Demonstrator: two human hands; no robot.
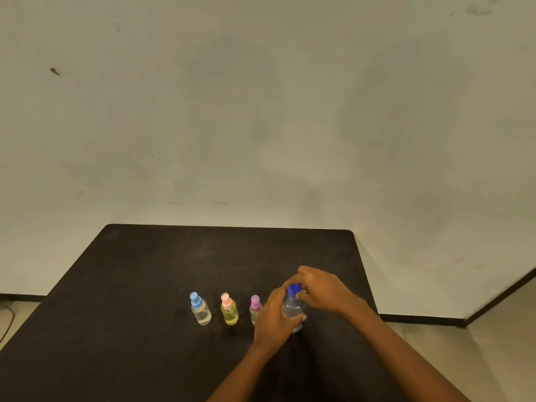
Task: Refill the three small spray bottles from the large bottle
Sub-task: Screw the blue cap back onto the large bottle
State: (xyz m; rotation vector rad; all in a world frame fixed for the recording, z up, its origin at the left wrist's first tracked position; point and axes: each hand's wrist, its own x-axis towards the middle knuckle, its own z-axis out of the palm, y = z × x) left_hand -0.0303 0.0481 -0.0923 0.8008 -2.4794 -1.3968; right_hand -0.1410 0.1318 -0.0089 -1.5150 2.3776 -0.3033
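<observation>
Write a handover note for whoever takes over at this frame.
Left hand grips the large bottle by its body; right hand pinches its blue cap.
The large bottle stands upright on the table, right of a row: blue-topped spray bottle, pink-topped spray bottle, purple-topped spray bottle, all with tops on.
Done: nothing visible yet.
Left: uncap the large bottle, then open, fill and reclose each sprayer.

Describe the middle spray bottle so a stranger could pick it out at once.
On the dark table, three spray bottles line up left of the large bottle. Take the middle one: pink cap, yellow body, between the blue-capped bottle and the purple-capped bottle.
</observation>
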